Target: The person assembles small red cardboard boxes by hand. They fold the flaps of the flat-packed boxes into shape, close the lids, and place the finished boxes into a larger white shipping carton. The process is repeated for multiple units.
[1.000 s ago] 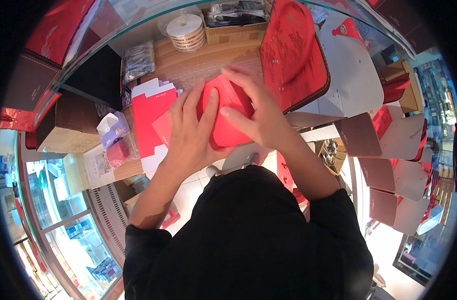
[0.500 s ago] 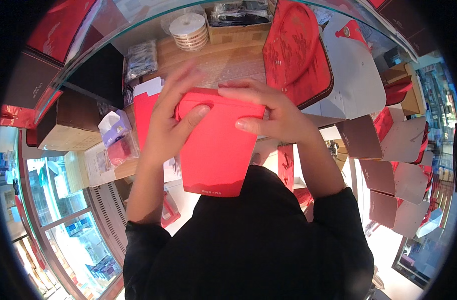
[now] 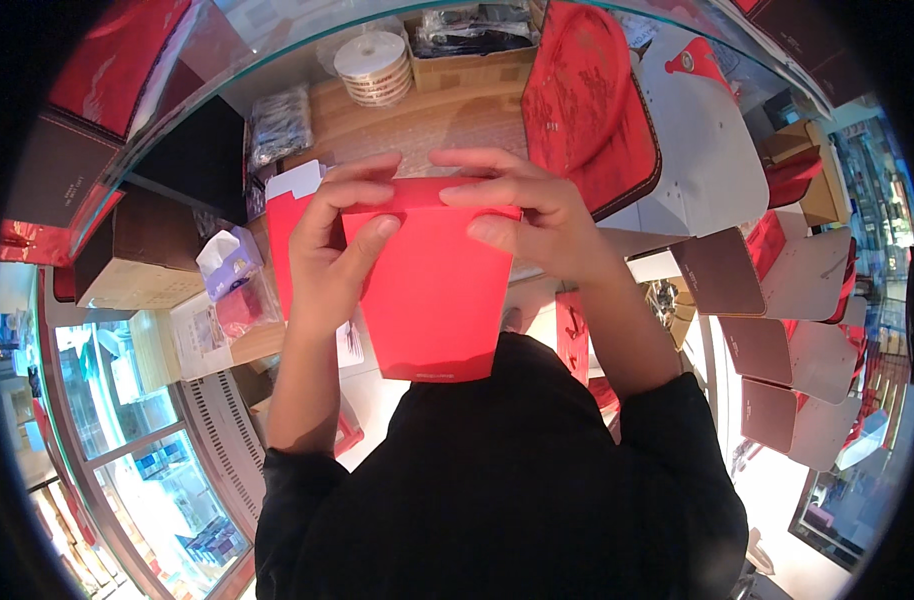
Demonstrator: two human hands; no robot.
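Observation:
Between my hands is a red cardboard box (image 3: 432, 300), held upright in front of my chest, its flat face toward me. My left hand (image 3: 342, 235) grips its upper left edge, thumb on the face and fingers over the folded top. On the upper right, my right hand (image 3: 522, 210) holds it the same way, thumb against the face and fingers bent over the top edge. The box's far side is hidden. Just left of it stands another red piece (image 3: 280, 235) with a white tab (image 3: 297, 180), partly covered by my left hand.
On the wooden table are a stack of white ribbon reels (image 3: 372, 65), plastic-wrapped packets (image 3: 280, 125), a cardboard box of dark packets (image 3: 472, 65) and a purple tissue box (image 3: 229, 262). A big red case (image 3: 587, 110) stands at the right. A glass edge (image 3: 307, 35) runs along the back.
My left fingers, blurred and raised before, now rest bent over the box's top edge. My right fingers are more spread. The box's lower end has shifted slightly right.

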